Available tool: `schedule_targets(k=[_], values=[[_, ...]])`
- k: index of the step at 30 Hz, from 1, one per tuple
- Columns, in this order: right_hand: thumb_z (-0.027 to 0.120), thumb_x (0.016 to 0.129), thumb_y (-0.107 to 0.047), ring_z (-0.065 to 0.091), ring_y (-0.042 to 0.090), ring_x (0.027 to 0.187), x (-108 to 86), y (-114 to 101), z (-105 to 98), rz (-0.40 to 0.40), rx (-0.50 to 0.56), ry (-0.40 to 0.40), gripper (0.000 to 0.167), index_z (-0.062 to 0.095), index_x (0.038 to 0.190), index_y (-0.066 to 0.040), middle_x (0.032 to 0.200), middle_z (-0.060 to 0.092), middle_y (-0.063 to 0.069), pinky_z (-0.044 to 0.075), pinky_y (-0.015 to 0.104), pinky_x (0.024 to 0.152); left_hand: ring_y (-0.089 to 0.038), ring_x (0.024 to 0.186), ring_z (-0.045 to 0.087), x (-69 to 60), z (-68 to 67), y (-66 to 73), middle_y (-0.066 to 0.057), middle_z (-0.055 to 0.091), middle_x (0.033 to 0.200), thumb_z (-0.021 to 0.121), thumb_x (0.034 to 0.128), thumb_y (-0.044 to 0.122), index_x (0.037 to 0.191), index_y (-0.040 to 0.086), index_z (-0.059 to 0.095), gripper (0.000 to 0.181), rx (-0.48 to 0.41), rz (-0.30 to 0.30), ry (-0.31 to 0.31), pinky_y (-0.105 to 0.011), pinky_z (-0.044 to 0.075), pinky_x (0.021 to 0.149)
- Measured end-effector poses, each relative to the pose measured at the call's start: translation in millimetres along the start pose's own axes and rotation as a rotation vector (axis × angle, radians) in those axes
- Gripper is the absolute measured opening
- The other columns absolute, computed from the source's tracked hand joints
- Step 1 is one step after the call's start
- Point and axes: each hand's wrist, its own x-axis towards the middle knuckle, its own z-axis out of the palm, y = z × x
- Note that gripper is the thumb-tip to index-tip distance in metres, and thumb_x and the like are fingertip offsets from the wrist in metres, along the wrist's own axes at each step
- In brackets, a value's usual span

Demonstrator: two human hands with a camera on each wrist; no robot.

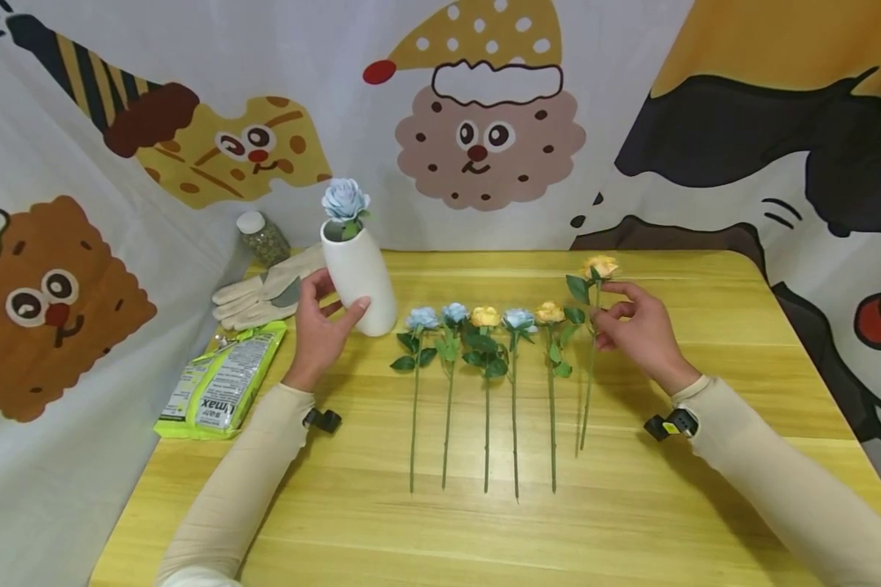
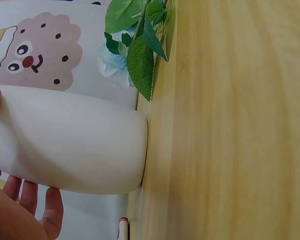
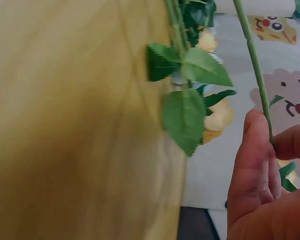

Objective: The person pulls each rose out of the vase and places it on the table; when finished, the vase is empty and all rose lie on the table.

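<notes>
My left hand grips a white vase around its side, thumb in front. The vase stands on the table with a blue rose in its mouth. In the left wrist view the vase has its base on the wood. My right hand pinches the green stem of a yellow rose, which is held upright at the right end of the row. The right wrist view shows that stem between thumb and fingers. Between the hands lie several blue roses and yellow roses, stems toward me.
Left of the vase are a light glove, a lidded jar and a green-and-grey packet. A cartoon-printed cloth hangs behind the wooden table.
</notes>
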Motion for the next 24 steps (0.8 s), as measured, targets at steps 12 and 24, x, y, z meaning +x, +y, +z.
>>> schedule_targets(k=[12, 24], values=[[0.069, 0.104, -0.017, 0.075, 0.023, 0.068, -12.8, 27, 0, 0.156, -0.025, -0.191, 0.064, 0.040, 0.157, 0.001, 0.086, 0.072, 0.013, 0.065, 0.039, 0.064, -0.027, 0.128, 0.055, 8.3, -4.3, -32.6, -0.014, 0.053, 0.140, 0.083, 0.0921, 0.018, 0.151, 0.010, 0.043, 0.072, 0.027, 0.012, -0.001, -0.056, 0.050, 0.108], [0.069, 0.104, -0.017, 0.074, 0.022, 0.068, -13.1, 34, 4, 0.191, -0.102, -0.277, 0.065, 0.038, 0.158, 0.002, 0.092, 0.075, 0.018, 0.064, 0.038, 0.061, -0.021, 0.125, 0.055, 9.2, -5.8, -38.0, -0.011, 0.054, 0.138, 0.084, 0.0920, 0.020, 0.150, 0.012, 0.045, 0.070, 0.013, 0.036, -0.012, -0.052, 0.052, 0.107]])
